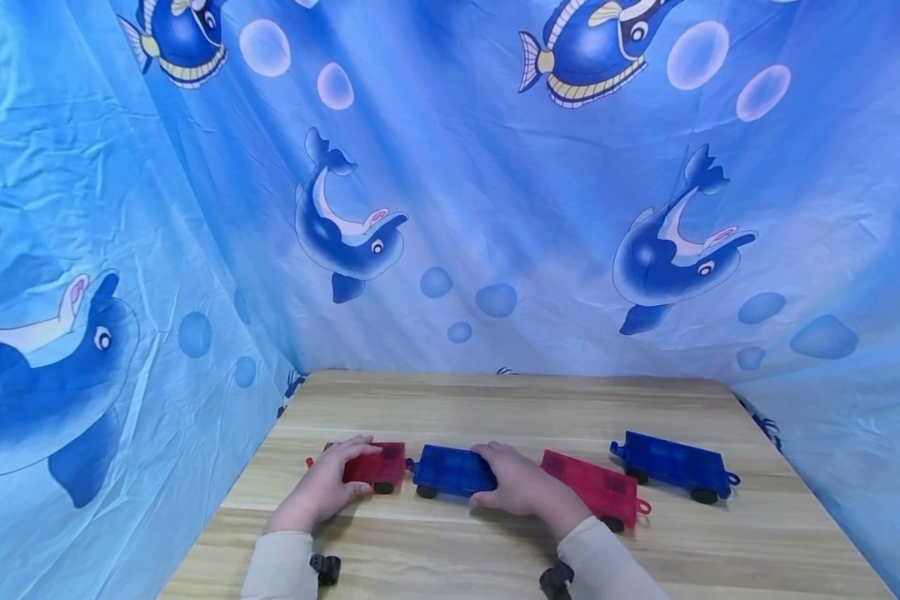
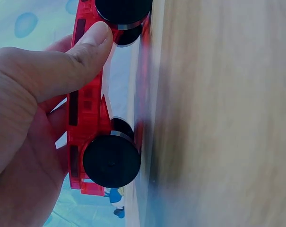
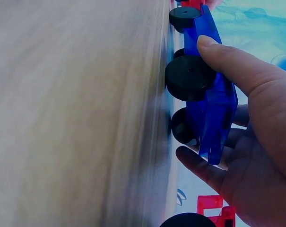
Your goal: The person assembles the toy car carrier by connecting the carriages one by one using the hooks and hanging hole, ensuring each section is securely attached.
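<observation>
On the wooden table my left hand (image 1: 333, 481) grips a red see-through toy wagon (image 1: 386, 463) with black wheels. In the left wrist view the thumb (image 2: 93, 45) presses its side and the other fingers go behind it. My right hand (image 1: 516, 483) holds a blue toy wagon (image 1: 450, 469) by its right end, the thumb (image 3: 213, 47) on the near side. Both wagons stand in line, wheels down. A blue end hook (image 1: 411, 464) of the blue wagon meets the red wagon's edge; whether they are linked I cannot tell.
A second red wagon (image 1: 607, 490) sits slanted just right of my right hand, partly behind the wrist. Farther right stands another blue wagon (image 1: 675, 462) with a ring at its end. Blue sea-print cloth (image 1: 457, 208) walls the table (image 1: 510, 404) at back and sides.
</observation>
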The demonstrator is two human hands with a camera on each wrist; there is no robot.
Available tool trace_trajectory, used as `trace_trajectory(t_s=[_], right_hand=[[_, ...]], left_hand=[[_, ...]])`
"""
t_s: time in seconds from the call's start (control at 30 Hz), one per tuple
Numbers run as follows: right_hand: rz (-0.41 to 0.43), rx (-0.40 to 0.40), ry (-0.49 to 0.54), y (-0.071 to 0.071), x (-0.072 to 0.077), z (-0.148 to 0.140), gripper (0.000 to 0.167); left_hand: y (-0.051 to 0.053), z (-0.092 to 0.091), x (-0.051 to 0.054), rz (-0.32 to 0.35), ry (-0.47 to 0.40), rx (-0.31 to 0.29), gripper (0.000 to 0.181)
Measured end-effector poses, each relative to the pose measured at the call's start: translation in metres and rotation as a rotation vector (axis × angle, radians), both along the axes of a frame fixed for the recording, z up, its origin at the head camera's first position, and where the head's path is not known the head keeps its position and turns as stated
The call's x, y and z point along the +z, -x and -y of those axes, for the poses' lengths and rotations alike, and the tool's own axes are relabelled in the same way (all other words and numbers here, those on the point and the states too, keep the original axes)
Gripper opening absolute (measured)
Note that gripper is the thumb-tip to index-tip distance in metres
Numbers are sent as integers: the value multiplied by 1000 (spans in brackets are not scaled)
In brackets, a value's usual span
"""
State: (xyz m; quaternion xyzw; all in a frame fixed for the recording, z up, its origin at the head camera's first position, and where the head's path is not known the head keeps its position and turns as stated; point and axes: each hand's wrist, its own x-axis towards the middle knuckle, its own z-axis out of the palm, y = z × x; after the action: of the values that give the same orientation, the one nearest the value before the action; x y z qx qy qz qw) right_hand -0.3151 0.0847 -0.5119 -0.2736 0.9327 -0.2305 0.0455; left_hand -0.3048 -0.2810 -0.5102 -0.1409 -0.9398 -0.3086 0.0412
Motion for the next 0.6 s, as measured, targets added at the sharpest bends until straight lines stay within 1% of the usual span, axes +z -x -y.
trace_trajectory(t_s=[0.17, 0.27, 0.37, 0.5, 0.6], right_hand=[[-26, -1, -37, -3, 2, 1, 93], [-41, 2, -38, -6, 4, -2, 92], [-66, 9, -13, -8, 7, -8, 87], [-107, 11, 48, -12, 14, -25, 79], [-143, -11, 77, -13, 17, -40, 74]], left_hand=[[0, 1, 2, 26, -20, 26, 60], [-1, 3, 3, 39, -18, 42, 59], [-1, 5, 5, 52, -20, 50, 59], [-2, 9, 7, 54, -19, 55, 60], [-2, 14, 8, 48, -9, 60, 60]])
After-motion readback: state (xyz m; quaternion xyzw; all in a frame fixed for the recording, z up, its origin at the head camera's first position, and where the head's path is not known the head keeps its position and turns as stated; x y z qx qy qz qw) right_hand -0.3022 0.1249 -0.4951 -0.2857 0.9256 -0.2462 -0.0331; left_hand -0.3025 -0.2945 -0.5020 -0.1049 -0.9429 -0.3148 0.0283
